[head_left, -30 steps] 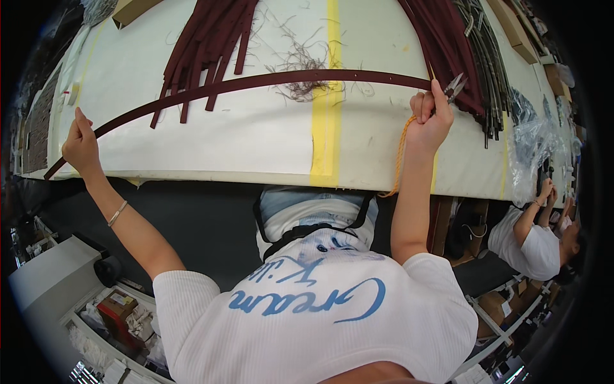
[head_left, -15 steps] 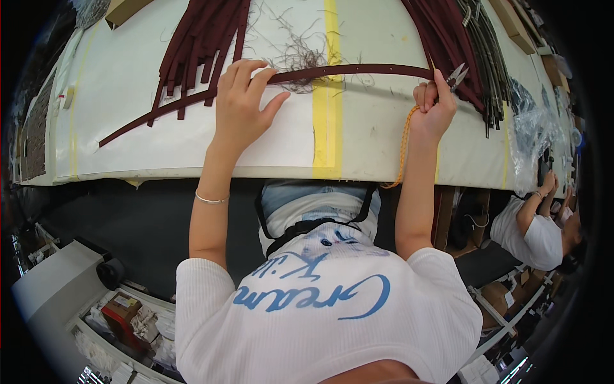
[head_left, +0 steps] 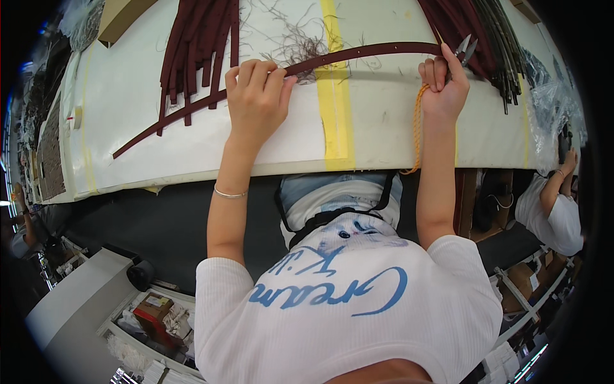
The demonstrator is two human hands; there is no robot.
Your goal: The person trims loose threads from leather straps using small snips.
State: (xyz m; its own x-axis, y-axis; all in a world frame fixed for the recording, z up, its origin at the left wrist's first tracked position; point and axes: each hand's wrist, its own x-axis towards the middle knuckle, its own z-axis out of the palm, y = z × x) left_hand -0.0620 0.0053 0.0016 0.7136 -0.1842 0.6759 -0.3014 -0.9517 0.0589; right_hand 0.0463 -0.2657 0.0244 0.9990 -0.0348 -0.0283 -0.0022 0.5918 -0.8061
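Note:
A long maroon fabric strip (head_left: 355,54) with small holes runs across the table. My left hand (head_left: 259,102) is closed on it near its middle, thumb and fingers pinching. The strip's left part slopes down past the hand and crosses other strips. At its right end is my right hand (head_left: 444,86), fingers curled and index finger extended against the strip. Thread snips (head_left: 467,50) stick out beyond that hand, blades apart, their handles hidden in the palm. From the hand hangs a twisted orange cord (head_left: 417,128).
Bundles of maroon strips lie far left (head_left: 198,45) and far right (head_left: 457,25), beside dark thin rods (head_left: 505,57). Loose thread clippings (head_left: 307,51) are heaped near yellow tape (head_left: 336,121). Clear plastic (head_left: 553,102) lies at the right; another person (head_left: 553,214) works beyond it.
My left hand has gone from spread fingers to a pinch on the strip. The whole view has shifted slightly. My right hand still holds the snips at the strip's right end.

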